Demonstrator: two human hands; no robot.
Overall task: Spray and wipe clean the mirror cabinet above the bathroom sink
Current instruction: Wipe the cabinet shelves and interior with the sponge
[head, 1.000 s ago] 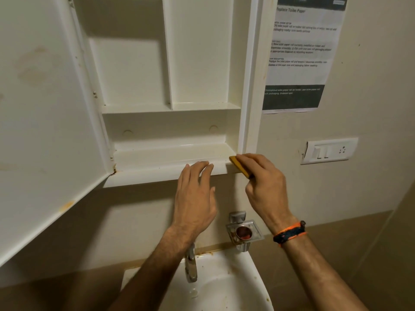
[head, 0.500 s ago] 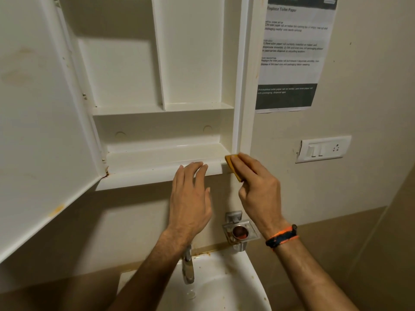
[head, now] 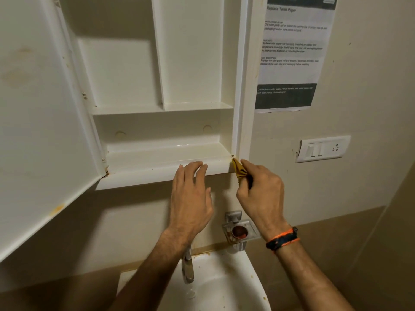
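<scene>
Mirror cabinet, white plastic w/ shelves point(head: 161, 122), is hanging on the wall just above both hands, its door point(head: 40, 131) standing swung open well to the left of the left hand. Left hand point(head: 190, 198) is lying flat w/ fingers straight, fingertips point(head: 193, 164) touching the front lip of the cabinet's bottom ledge, holding nothing. Right hand point(head: 260, 194) is sitting just beside it to the right, fingers curled, pinching a small yellow folded cloth point(head: 238, 169); the cloth's tip is pressing against the cabinet's lower right corner. An orange & dark woven wristband point(head: 283, 239) is wrapping the right wrist. Below and btwn the hands a square metal wall holder point(head: 240, 231) is sticking out, w/ a chrome tap point(head: 188, 268) under the left wrist and a white ceramic sink point(head: 215, 288) beneath both forearms. Up right of the right hand, a printed paper notice point(head: 294, 52) and a white switch plate point(head: 323, 148) are sitting on the beige wall.
</scene>
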